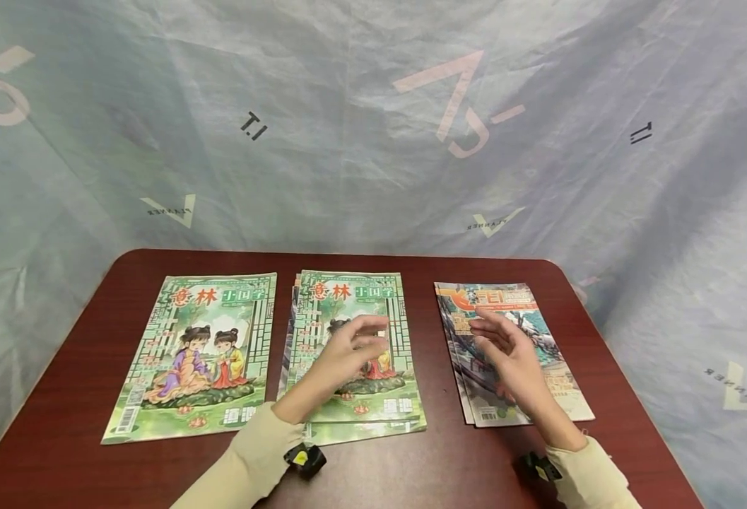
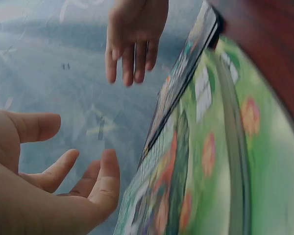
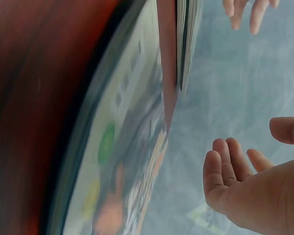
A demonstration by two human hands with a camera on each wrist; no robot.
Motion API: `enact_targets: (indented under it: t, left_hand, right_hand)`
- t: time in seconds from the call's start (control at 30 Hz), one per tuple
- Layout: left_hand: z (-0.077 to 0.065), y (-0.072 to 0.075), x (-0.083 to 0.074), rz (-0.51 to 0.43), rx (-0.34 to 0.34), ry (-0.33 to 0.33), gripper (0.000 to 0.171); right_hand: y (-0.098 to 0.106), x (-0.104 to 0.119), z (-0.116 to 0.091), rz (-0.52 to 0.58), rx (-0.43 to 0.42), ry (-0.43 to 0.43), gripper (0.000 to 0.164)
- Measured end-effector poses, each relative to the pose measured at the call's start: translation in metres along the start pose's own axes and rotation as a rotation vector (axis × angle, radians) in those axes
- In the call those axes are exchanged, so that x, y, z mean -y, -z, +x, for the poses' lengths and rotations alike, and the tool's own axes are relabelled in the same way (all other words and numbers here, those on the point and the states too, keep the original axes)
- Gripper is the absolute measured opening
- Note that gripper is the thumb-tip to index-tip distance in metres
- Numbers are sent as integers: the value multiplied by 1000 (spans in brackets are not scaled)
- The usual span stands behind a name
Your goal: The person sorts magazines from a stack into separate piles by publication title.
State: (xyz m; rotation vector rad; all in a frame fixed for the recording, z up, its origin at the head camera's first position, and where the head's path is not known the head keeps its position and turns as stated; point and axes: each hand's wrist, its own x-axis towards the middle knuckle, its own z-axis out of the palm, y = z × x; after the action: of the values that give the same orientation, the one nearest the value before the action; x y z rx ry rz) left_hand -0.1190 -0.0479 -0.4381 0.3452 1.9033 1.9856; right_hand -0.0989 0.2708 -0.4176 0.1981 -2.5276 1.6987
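Note:
My left hand (image 1: 351,348) hovers over the middle stack of magazines (image 1: 373,396), its fingers loosely bent and holding nothing. The top magazine there has a green cover with two drawn children, partly hidden by the hand. Over the right stack of magazines (image 1: 557,353), with an orange title, is my right hand (image 1: 512,359), also relaxed and holding nothing. In the left wrist view the left hand's fingers (image 2: 105,188) stand apart from the green covers. The right wrist view has the right hand (image 3: 255,191) beside the stack, with space between thumb and fingers.
A single green magazine (image 1: 208,353) lies at the left of the dark red table (image 1: 373,474). It has the same cover as the middle one. A grey printed cloth (image 1: 348,141) hangs behind and around the table. The middle stack's lower edges are slightly uneven.

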Motion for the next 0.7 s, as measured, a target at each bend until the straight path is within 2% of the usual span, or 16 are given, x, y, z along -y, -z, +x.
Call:
enact_targets:
  t: [0.27,0.6,0.7]
  left_hand:
    - [-11,34,-1,9,-102,32,51]
    - [-20,61,-2,166,-255,14,49]
    - [-22,67,0,187,-303,47,49]
  right_hand:
    - [-24,3,-4,-1,32,65,48]
    - [-43,2,-6,-12,95,92,48]
    - [-49,2,-4,-12,112,91,48]
